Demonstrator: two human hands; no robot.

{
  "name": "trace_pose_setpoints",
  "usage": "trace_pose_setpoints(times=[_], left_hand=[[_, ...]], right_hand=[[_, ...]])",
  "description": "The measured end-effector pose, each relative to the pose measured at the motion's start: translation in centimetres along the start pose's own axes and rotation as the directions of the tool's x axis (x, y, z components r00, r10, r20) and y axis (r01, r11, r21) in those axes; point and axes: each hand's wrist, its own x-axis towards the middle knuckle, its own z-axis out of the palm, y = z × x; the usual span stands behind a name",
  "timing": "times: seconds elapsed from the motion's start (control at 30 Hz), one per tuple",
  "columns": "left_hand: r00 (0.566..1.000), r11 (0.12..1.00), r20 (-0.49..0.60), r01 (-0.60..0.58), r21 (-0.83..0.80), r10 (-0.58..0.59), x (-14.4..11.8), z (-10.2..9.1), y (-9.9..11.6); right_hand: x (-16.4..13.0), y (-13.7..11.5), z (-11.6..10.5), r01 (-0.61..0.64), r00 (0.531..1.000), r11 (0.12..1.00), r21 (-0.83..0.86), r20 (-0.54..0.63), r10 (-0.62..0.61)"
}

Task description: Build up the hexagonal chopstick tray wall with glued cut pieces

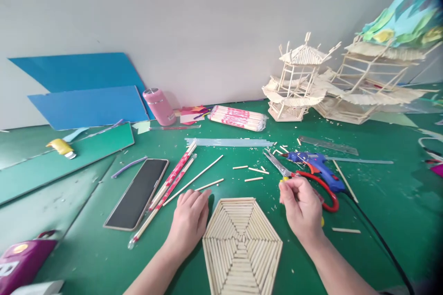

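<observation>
Steadying flat hexagonal wooden-stick panel (242, 244) with my left hand (188, 221), fingers spread open; my right hand (301, 207) is pinching red-handled scissors (304, 179).

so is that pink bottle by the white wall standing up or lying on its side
Standing, leaning slightly. The pink bottle rests on its base on the green table, its silver top tilted toward the blue sheets.

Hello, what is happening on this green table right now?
A person works on a flat hexagon panel made of thin wooden sticks. The left hand rests on the table at the panel's upper left edge. The right hand is at the red-handled scissors, fingers pinched near the handle. A blue glue gun lies just behind, and two stick pavilion models stand by the white wall.
</observation>
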Motion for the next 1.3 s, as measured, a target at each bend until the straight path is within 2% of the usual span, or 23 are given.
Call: trace_pose_setpoints(times=[0.27,0.47,0.63,0.87,1.0,1.1,1.2,1.3], left_hand=[[0.992,0.997,0.110,0.056,0.056,-0.062,0.5,-0.1,0.5],[0.983,0.993,0.150,0.097,0.064,-0.106,0.7,-0.3,1.1],[0.981,0.993,0.154,0.113,0.041,-0.119,0.8,-0.4,1.4],[0.980,0.993,0.157,0.122,0.000,-0.121,0.7,-0.7,1.6],[0.985,0.996,0.161,0.072,-0.051,-0.063,1.1,-0.9,1.9],[0.978,0.992,0.207,0.004,-0.125,0.022,2.4,-0.8,2.3],[0.933,0.976,0.338,-0.050,-0.213,0.122,4.1,-0.5,2.7],[0.866,0.955,0.450,-0.093,-0.283,0.217,5.5,-0.2,2.7]], right_hand=[[0.1,-0.7,-1.8,0.053,0.995,0.972,0.230,-0.094,-0.032],[0.1,-1.4,-2.2,0.015,0.978,0.948,0.317,-0.202,0.052],[0.0,-0.8,-1.8,-0.067,0.978,0.954,0.293,-0.168,0.120],[-0.3,0.6,-1.0,-0.066,0.994,0.971,0.228,-0.072,0.085],[-0.3,1.2,-1.0,-0.056,0.993,0.983,0.177,-0.095,0.074],[-0.3,1.3,-0.9,-0.033,0.993,0.995,0.098,-0.107,0.043],[-0.3,1.1,-0.6,0.041,0.992,0.999,-0.030,-0.115,-0.045],[-0.3,0.9,-0.4,0.104,0.989,0.985,-0.137,-0.090,-0.117]])
